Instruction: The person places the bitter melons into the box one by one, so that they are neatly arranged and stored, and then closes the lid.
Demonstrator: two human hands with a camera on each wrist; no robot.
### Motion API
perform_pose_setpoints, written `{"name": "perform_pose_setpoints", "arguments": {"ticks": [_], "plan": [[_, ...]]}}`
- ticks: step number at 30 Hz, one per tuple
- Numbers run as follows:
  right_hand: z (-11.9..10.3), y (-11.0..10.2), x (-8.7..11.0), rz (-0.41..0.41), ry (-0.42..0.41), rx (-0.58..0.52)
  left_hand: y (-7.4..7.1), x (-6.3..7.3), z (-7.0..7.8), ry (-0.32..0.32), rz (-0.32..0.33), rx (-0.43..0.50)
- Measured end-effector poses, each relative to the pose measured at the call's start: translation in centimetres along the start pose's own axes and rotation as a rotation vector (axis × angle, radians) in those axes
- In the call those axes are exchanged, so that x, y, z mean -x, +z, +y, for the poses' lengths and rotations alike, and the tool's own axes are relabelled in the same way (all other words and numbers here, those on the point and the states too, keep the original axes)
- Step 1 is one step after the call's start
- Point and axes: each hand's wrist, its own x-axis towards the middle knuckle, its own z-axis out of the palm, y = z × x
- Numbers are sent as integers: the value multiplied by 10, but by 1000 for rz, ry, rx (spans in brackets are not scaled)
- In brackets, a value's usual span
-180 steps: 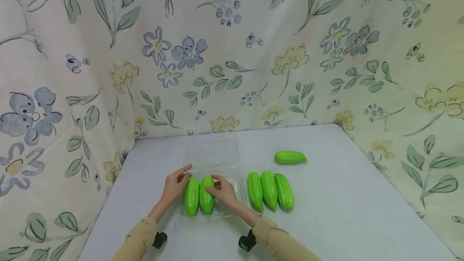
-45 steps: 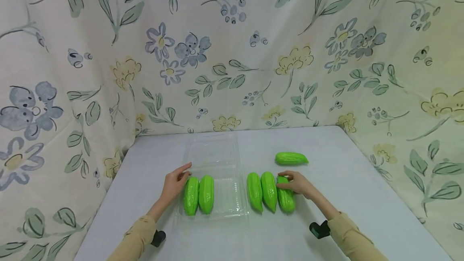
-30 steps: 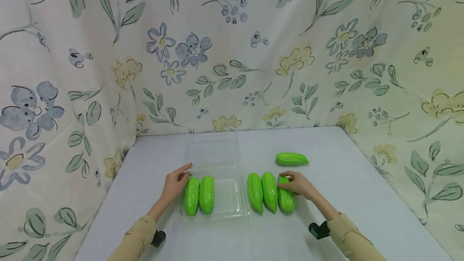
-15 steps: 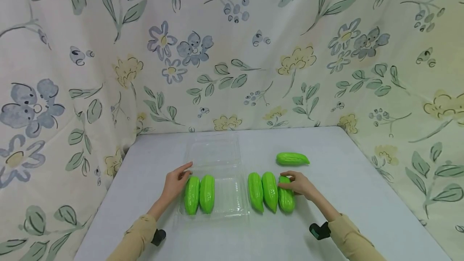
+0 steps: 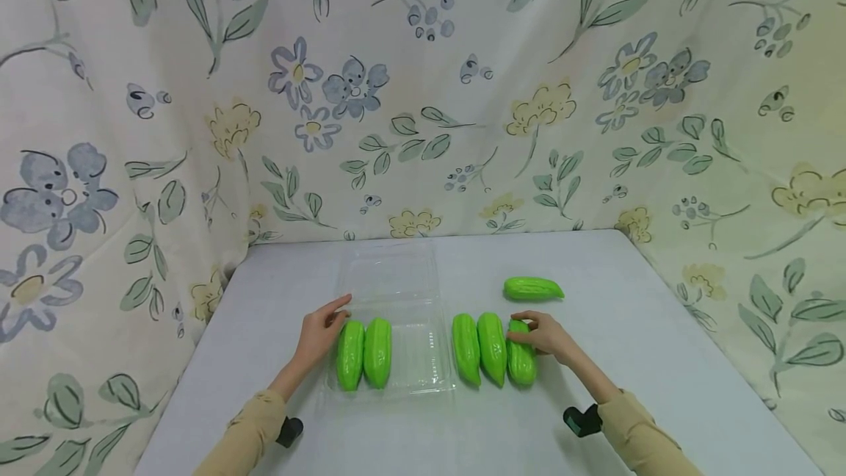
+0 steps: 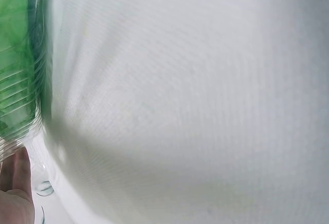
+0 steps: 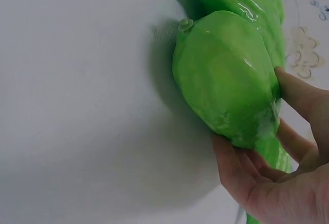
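My right hand (image 5: 545,334) grips the rightmost of three upright green ridged gourds (image 5: 522,369) right of the box. In the right wrist view thumb and fingers lie on opposite sides of this gourd (image 7: 223,75), near its far end. Two more gourds (image 5: 465,351) stand beside it in the row. My left hand (image 5: 319,333) rests at the far left corner of an open clear plastic box (image 5: 416,358), fingers fairly straight. The left wrist view has those fingers (image 6: 21,170) right at the box's ribbed corner. Two gourds (image 5: 377,353) lie side by side in the box's left half.
A single gourd (image 5: 532,288) lies crosswise at the back right. The box's clear lid (image 5: 390,274) is folded back flat behind it. A white table (image 5: 628,329) ends against a floral curtain (image 5: 423,94) at the back and sides.
Six seconds ago my right hand was on the second gourd inside the box; since then it has moved right to the outer gourd. Over the last second, both hands have barely moved.
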Motion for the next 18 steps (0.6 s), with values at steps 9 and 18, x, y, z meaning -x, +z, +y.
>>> {"name": "perform_pose_setpoints", "arguments": {"ticks": [9, 18], "plan": [[4, -3, 1, 8, 43, -38, 1, 2, -1, 11, 4, 3], [-3, -15, 5, 32, 55, -127, 0, 2, 3, 8, 8, -5]]}}
